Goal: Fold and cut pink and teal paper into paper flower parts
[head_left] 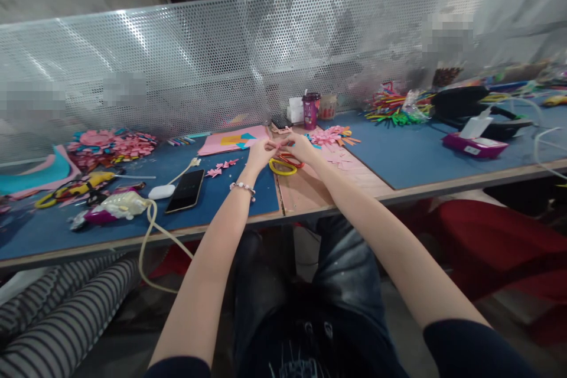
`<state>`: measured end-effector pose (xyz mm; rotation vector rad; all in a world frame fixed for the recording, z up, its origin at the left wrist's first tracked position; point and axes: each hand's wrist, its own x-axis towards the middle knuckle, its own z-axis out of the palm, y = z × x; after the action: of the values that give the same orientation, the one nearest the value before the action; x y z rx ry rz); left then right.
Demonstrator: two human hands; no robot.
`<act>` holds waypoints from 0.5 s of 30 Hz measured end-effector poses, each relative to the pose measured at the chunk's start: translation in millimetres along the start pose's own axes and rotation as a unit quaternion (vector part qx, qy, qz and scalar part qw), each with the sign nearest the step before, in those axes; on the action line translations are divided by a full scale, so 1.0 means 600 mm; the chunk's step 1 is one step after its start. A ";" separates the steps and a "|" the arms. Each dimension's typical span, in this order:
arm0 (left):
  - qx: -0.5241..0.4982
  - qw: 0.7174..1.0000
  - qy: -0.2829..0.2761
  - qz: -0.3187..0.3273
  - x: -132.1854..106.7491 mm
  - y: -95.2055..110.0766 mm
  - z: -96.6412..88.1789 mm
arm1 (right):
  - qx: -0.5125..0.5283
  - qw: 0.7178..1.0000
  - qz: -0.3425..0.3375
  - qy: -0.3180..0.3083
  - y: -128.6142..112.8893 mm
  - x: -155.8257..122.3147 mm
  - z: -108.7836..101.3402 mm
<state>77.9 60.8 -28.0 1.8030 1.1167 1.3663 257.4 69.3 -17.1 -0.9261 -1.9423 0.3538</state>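
Observation:
Both arms reach out over the blue table [230, 195]. My left hand [260, 152] and my right hand [297, 144] meet above the table seam, fingers pinched together on a small pink paper piece [278, 144] held between them. Right below the hands lie yellow-and-red handled scissors [283, 165]. A bead bracelet [243, 187] sits on my left wrist. Small pink folded paper pieces [221, 168] lie to the left of the hands, and a pink paper flower pile [330, 136] lies just to the right.
A black phone [185, 191], a white charger [162, 191] and a glue gun [110, 208] with its cord lie at left. Pink sheets [233, 140], a maroon cup [310, 110], coloured strips [392, 107], a pink box [470, 145]. A perforated metal screen [221, 59] closes the back. Another person's striped leg [62, 313] is at lower left.

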 end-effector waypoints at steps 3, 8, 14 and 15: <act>-0.011 1.000 0.001 -0.003 0.001 -0.002 0.000 | 0.005 1.000 -0.006 0.001 0.002 0.002 0.001; -0.029 1.000 0.002 -0.005 -0.002 0.001 0.000 | 0.010 1.000 -0.019 0.005 0.009 0.005 -0.001; -0.051 0.999 -0.004 -0.005 -0.007 0.011 0.001 | 0.021 0.999 -0.028 0.013 0.011 0.006 -0.003; -0.052 0.999 -0.005 -0.006 -0.008 0.013 0.001 | 0.023 0.999 -0.027 0.013 0.009 0.006 -0.004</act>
<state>79.8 52.8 -23.7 1.7238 1.0299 1.3813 260.9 75.3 -17.0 -0.8426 -1.9243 0.3514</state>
